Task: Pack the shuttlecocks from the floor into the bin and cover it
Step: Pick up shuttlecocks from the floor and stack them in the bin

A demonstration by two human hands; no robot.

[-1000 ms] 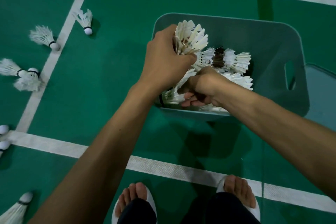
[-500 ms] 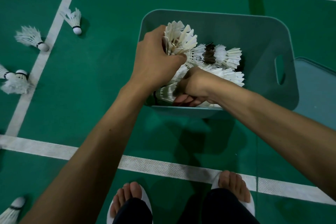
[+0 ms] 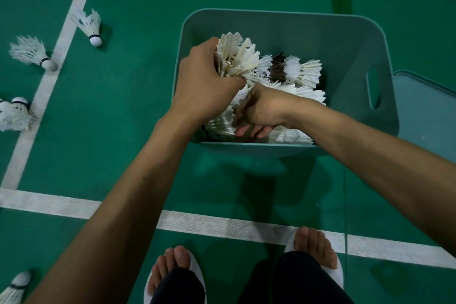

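Observation:
A grey-green plastic bin point(image 3: 345, 39) stands on the green court floor, with several white feather shuttlecocks point(image 3: 303, 74) lying inside. My left hand point(image 3: 204, 86) grips a bunch of stacked shuttlecocks point(image 3: 237, 57) over the bin's left side. My right hand point(image 3: 261, 111) is down inside the bin near its front wall, fingers curled around shuttlecocks there. The bin's lid point(image 3: 424, 111) lies flat on the floor to the right of the bin. More loose shuttlecocks lie on the floor at left: one point(image 3: 90, 26), another point(image 3: 32, 53), a pair point(image 3: 14, 113).
White court lines point(image 3: 222, 227) cross the floor. My bare feet in white slippers point(image 3: 177, 269) stand just in front of the bin. One more shuttlecock point(image 3: 14, 289) lies at the bottom left corner.
Both hands stay in the bin with their shuttlecocks, hardly changed. The view has shifted a little, so the bin and floor shuttlecocks sit slightly differently in frame.

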